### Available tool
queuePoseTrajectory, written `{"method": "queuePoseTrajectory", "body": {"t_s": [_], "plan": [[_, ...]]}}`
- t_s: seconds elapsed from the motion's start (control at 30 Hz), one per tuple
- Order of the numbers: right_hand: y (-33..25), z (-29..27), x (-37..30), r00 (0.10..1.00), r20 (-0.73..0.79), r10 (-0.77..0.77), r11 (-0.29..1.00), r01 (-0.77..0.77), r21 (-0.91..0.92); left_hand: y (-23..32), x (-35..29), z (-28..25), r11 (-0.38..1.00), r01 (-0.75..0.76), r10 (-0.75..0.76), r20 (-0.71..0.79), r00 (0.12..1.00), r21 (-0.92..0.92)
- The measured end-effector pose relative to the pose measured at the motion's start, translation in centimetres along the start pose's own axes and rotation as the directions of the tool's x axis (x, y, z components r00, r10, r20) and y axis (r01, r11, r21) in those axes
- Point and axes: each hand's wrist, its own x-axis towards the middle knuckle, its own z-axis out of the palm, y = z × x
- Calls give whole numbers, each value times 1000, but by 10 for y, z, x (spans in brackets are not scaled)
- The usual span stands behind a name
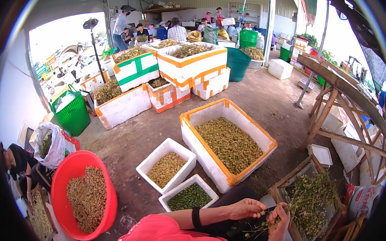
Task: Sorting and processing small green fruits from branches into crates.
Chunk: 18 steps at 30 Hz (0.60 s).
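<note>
My left hand point(247, 208), a black band on its wrist, pinches a small round yellow-green fruit point(262, 212) between thumb and fingertips. Close beside it, my right hand point(280, 223) is closed on a thin leafy sprig point(258, 231) with small round fruits hanging from it. Just right of that hand lies a wood-framed tray point(334, 200) heaped with cut sprigs point(312, 199). Ahead of my hands stands a large white foam box point(208, 173) edged in orange tape, holding many round fruits point(232, 146). Two smaller foam boxes hold tan fruits point(166, 169) and dark green ones point(189, 198).
A red tub point(61, 184) of tan fruits stands at left, beside a seated person point(20, 164). Stacked foam boxes point(191, 71) of dried plants fill the middle distance, with green baskets point(71, 114) around them. A wooden trestle point(335, 103) rises at right. Several people work at the back.
</note>
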Motion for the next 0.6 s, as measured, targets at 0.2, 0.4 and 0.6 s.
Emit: {"method": "queuePoseTrajectory", "body": {"t_s": [0.2,0.4,0.6], "plan": [[3,-17,-1,991,133,0,998,8,-62,10,-20,-8,993,90,-99,140,985,71],[8,-5,-7,986,159,55,998,-56,4,2,-17,-7,987,148,-146,-42,988,63],[-4,-3,-16,997,47,53,998,-53,-15,-18,5,0,985,135,-121,-127,984,109]]}}
